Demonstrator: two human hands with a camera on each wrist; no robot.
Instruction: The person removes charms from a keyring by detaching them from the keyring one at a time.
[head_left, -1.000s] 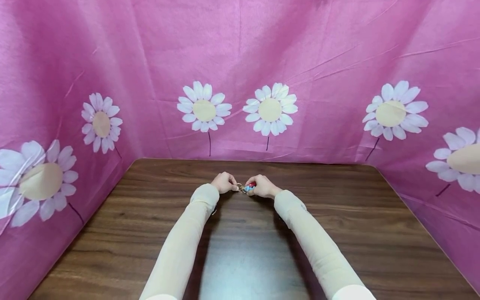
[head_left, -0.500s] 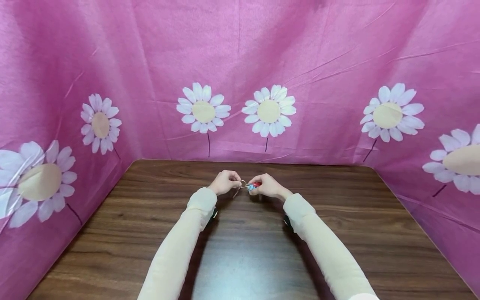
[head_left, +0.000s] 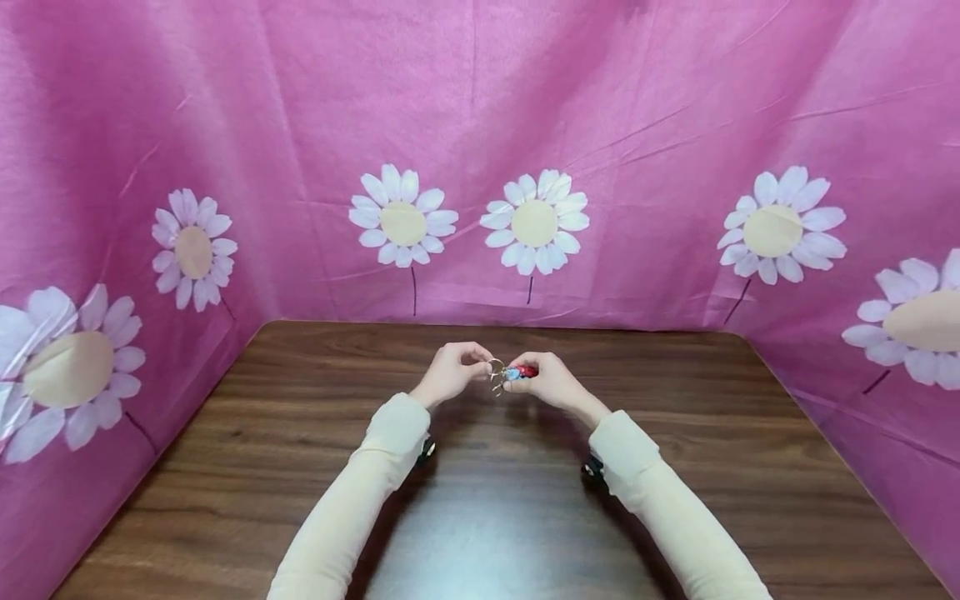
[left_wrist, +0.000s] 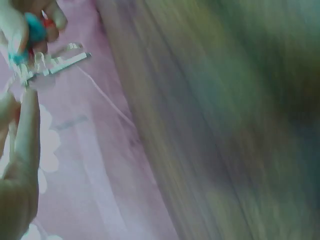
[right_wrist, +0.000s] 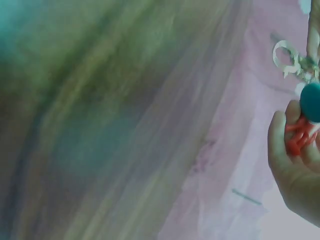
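While both forearms in cream sleeves reach out over the dark wood-grain desk (head_left: 225,467), the hands meet in the air above its far half. Furthest left, the left hand (head_left: 448,377) has its fingers curled, and its fingertips pinch the silvery metal ring (head_left: 496,367) of a small key bunch (head_left: 508,374). That bunch is tiny in the head view: a thin bright ring, a pale metal key hanging from it just below, then a blue cap and a red cap side by side. From the left wrist view, which is blurred, the key blade (left_wrist: 60,64) shows light grey with a notched edge, next to the blue cap (left_wrist: 34,25). To the right, the right hand (head_left: 551,382) grips the coloured ends, thumb and fingers closed round the red cap (right_wrist: 299,135). Behind everything hangs a pink cloth (head_left: 675,125) printed with white daisies.
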